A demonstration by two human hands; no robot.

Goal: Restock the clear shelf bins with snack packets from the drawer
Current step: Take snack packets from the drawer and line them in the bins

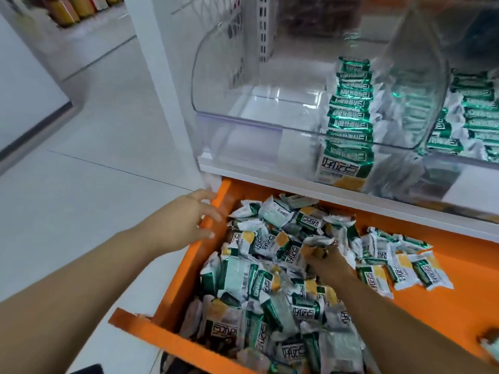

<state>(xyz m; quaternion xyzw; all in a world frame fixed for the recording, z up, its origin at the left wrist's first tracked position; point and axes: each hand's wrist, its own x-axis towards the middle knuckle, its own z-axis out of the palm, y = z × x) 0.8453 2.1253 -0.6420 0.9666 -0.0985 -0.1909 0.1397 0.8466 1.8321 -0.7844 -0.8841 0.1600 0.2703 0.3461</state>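
Spread left hand [183,225] touches drawer [189,268]; right hand [328,265] fingers grip snack packets [259,279].

We read the brand 好吃点, upside down, on the front snack packet [344,164] in the clear bin [256,141] at three o'clock. At five o'clock, packets [290,255] in the drawer [445,314] bore the same characters. Their barcodes were illegible.

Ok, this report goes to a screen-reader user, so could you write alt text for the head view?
A person's right hand digs into green-and-white snack packets heaped in an open orange drawer, the left hand open at its left wall. Above, a clear plastic shelf bin holds one packet row.
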